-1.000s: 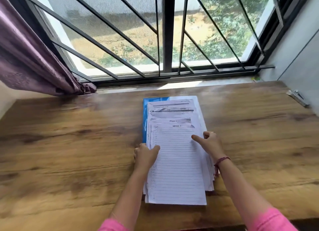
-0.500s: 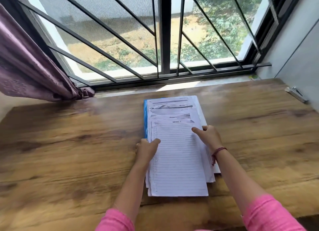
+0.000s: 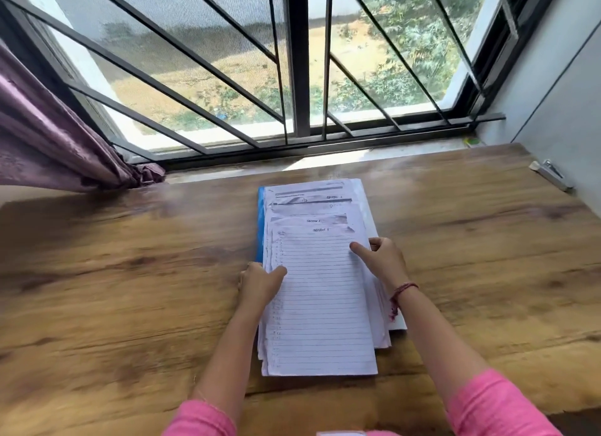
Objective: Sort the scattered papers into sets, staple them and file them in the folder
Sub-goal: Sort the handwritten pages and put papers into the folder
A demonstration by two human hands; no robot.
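Note:
A stack of lined white papers (image 3: 322, 292) lies fanned lengthwise in the middle of the wooden table (image 3: 130, 289), on top of a blue folder (image 3: 260, 227) whose edge shows along the left. My left hand (image 3: 260, 282) grips the stack's left edge, thumb on the top sheet. At the stack's right edge my right hand (image 3: 380, 260) holds the sheets, with its thumb laid across the top page. A silver stapler (image 3: 551, 174) lies at the table's far right corner by the wall.
A barred window (image 3: 299, 77) runs along the far side of the table. A purple curtain (image 3: 48, 142) hangs at the left. A grey wall (image 3: 559, 87) bounds the right side.
The view has tilted slightly. Both hands stay at the edges of the stack in nearly the same grip; the stack looks a little more squared.

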